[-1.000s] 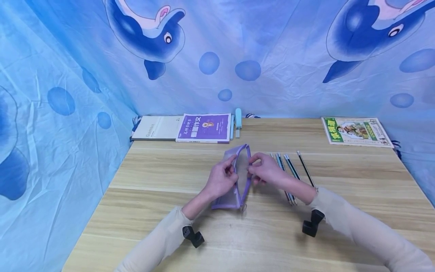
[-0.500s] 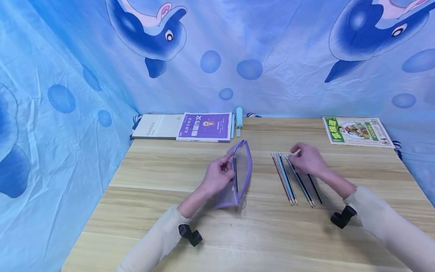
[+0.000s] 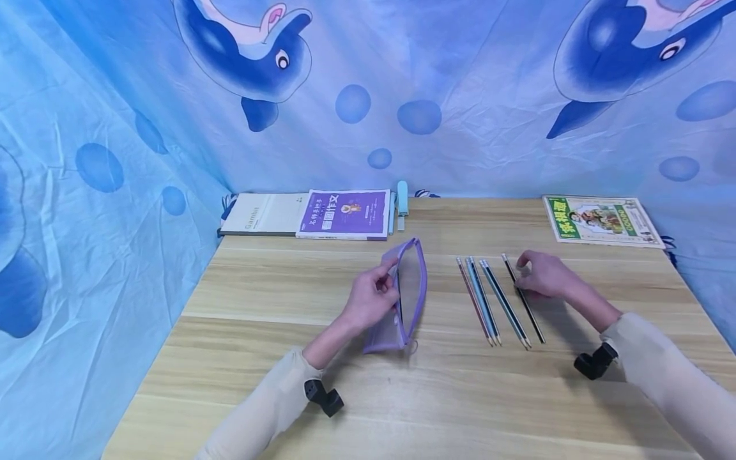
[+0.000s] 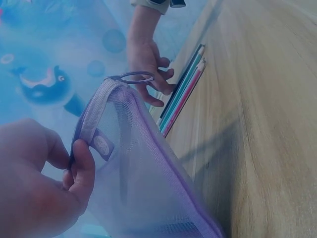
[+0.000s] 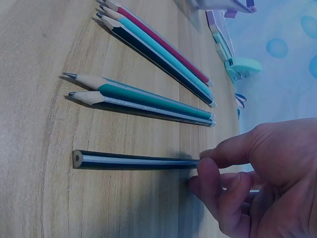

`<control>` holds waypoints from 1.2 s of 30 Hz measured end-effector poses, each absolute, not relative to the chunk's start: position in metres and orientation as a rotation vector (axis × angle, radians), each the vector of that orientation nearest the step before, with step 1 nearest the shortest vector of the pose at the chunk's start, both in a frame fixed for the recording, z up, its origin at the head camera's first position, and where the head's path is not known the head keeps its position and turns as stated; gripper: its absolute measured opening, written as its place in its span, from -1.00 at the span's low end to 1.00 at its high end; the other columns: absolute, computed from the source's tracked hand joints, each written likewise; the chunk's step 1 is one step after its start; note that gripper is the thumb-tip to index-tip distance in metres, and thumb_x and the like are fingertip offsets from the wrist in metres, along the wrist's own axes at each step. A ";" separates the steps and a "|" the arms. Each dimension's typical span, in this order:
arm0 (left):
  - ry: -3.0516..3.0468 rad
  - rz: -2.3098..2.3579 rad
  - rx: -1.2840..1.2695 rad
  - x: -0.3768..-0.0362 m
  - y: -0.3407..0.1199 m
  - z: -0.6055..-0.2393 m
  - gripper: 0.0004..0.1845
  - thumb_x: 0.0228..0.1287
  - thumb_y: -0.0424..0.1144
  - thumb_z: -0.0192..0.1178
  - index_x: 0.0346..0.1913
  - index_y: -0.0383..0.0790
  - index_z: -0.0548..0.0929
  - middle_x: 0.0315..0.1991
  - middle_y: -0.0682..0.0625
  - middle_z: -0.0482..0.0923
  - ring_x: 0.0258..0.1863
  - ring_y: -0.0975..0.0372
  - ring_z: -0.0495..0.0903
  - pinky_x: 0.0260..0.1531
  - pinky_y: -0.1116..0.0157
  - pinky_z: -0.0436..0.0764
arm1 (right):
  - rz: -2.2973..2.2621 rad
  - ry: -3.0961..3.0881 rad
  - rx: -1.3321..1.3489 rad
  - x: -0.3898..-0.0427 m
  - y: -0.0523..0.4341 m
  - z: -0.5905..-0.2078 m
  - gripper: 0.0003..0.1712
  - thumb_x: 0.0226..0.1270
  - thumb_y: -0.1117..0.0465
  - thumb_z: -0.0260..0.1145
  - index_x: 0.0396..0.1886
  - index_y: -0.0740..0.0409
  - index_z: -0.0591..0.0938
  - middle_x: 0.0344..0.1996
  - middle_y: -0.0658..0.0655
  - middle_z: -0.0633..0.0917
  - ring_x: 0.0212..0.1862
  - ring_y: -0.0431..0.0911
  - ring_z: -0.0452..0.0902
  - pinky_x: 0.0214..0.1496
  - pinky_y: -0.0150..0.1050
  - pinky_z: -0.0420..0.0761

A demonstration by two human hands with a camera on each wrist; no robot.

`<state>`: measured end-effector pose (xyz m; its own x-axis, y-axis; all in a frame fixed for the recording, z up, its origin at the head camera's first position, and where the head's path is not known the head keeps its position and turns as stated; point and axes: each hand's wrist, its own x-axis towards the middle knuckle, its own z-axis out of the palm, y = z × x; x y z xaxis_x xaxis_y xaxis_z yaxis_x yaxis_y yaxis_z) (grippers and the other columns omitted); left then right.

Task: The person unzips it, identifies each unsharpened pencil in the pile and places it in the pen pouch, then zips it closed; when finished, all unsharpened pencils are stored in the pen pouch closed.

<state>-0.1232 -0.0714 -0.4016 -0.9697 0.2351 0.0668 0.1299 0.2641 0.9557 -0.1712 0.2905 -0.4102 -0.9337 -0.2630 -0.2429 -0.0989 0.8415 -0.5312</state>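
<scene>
Purple mesh pencil case (image 3: 405,294) stands on edge on the wooden table (image 3: 287,287), mouth up. Your left hand (image 3: 370,300) pinches its near rim between thumb and fingers, so the opening is propped and gapes toward the pencils. In the left wrist view the fingers (image 4: 81,168) curl over the zip band, and a ring pull hangs off the far end.

Your right hand (image 3: 543,276) is down on the dark pencil (image 3: 523,298), the outermost one on the right. Fingertips (image 5: 208,173) are curled around its far end, thumb side above, touching the shaft. The pencil lies flat on the wood, so this reads as a pinch just closing, not a lift.

Other pencils (image 3: 489,300) lie in a row between the case and the dark one: a tight group with the red one, then a teal pair, all roughly parallel, sharpened tips toward you, easy to take one at a time.

Back edge: purple book (image 3: 345,214), beige notebook (image 3: 259,214), light blue stapler-like item (image 3: 402,201). Green magazine (image 3: 600,220) is far right, well apart from the work.
</scene>
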 end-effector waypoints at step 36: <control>2.448 1.801 0.379 -0.123 -0.071 -0.405 -0.30 0.06 -0.64 0.08 0.38 -0.48 0.38 -0.39 -0.05 0.43 -0.45 0.21 0.48 -0.55 0.26 0.70 | -1.290 2.460 -0.097 -0.164 0.259 -0.396 -0.35 0.26 0.35 0.22 0.32 0.38 0.24 -0.70 0.08 0.48 -0.69 -0.14 0.36 -0.72 -0.35 0.29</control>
